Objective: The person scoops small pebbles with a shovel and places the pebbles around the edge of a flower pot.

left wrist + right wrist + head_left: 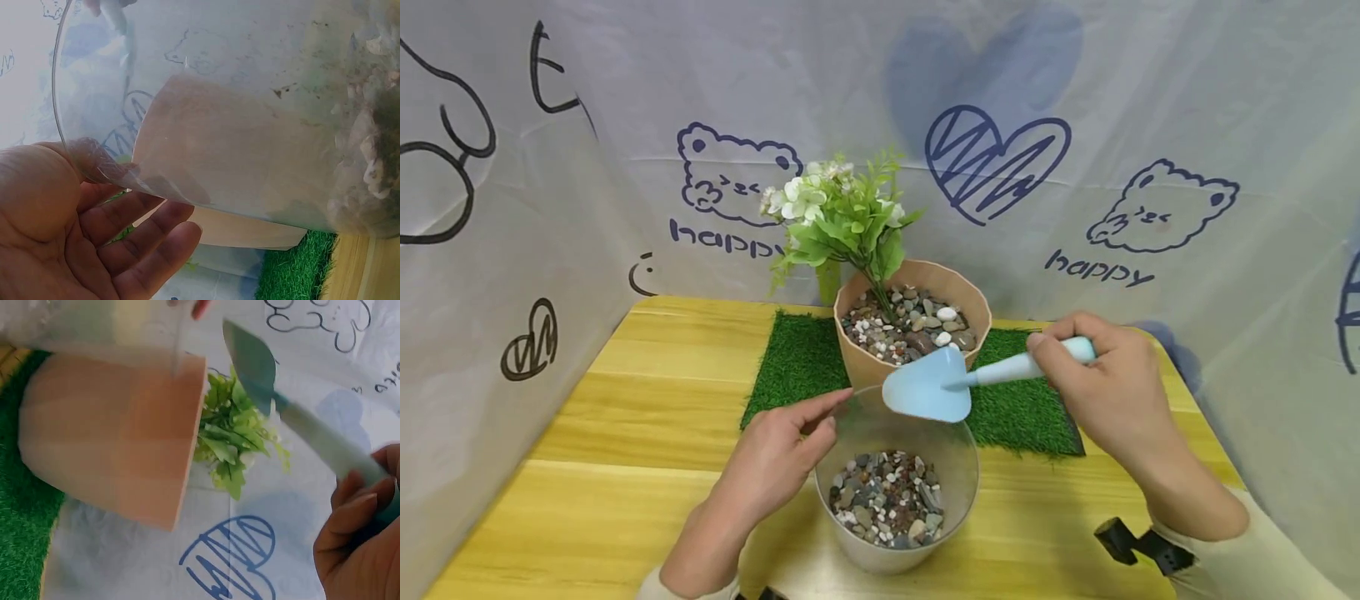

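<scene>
My right hand grips the handle of a light blue garden trowel. The trowel's blade hangs over the far rim of a clear plastic bucket, which holds mixed pebbles. At that bucket's left rim is my left hand, index finger extended and thumb at the edge. The left wrist view shows the other fingers loosely spread against the outside wall. Behind the bucket stands a peach flowerpot with pebbles and an artificial plant with white flowers.
A mat of artificial grass lies under the flowerpot on the wooden table. White cloth with blue drawings hangs behind the table and at both sides. Something yellow-green stands behind the pot.
</scene>
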